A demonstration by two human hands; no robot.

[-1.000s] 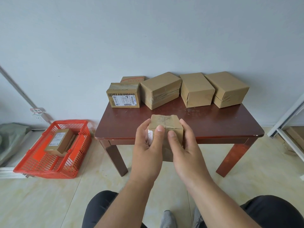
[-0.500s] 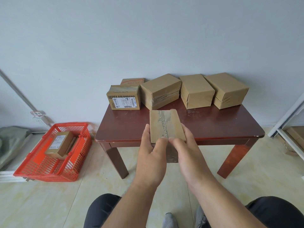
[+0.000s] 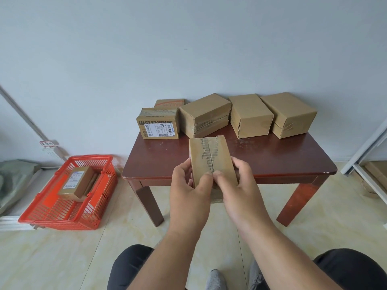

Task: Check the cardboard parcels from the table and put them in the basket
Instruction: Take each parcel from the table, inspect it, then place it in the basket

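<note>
1. orange plastic mesh basket [image 3: 52, 214] on the floor at 9 o'clock of the table, one labelled brown parcel [image 3: 76, 182] inside
2. left hand [image 3: 189, 195] grasping the taped brown cardboard parcel [image 3: 211, 160], thumb on its top face
3. right hand [image 3: 240, 190] clamps its other side, above the dark red wooden table [image 3: 272, 162] front edge
4. five more cardboard boxes [image 3: 250, 114] lined up at 12 o'clock

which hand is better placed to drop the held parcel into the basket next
Left, probably. The red basket sits on the floor to the left of the table, on the left hand's side. Both hands grip the parcel now; the right hand would have to cross the body.
</note>
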